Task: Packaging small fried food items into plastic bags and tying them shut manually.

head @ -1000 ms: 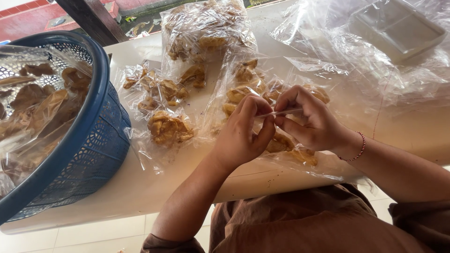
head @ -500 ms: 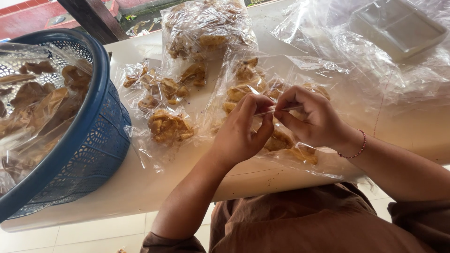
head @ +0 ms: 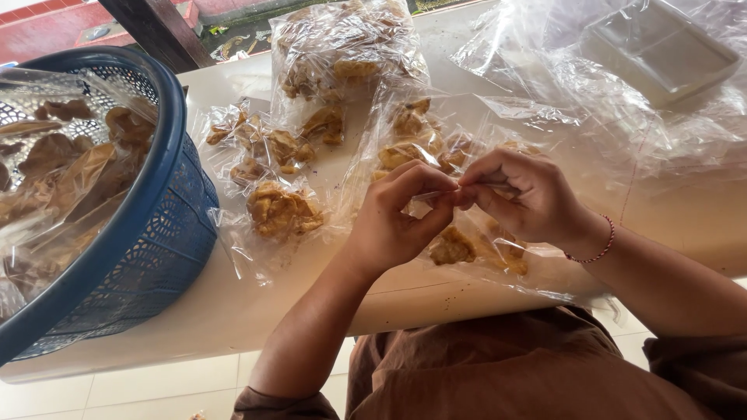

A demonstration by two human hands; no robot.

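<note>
Little has shifted since earlier: a clear snack bag (head: 467, 233) is pinched at its mouth between left hand (head: 397, 222) and right hand (head: 525, 198), above the cream table (head: 233, 311); red floor tiles (head: 47, 31) are seen beyond.

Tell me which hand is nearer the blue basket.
Left. The left hand pinches the clear bag just right of the small packed bags, a short stretch from the blue basket; the right hand lies beyond it, farther right.
</note>
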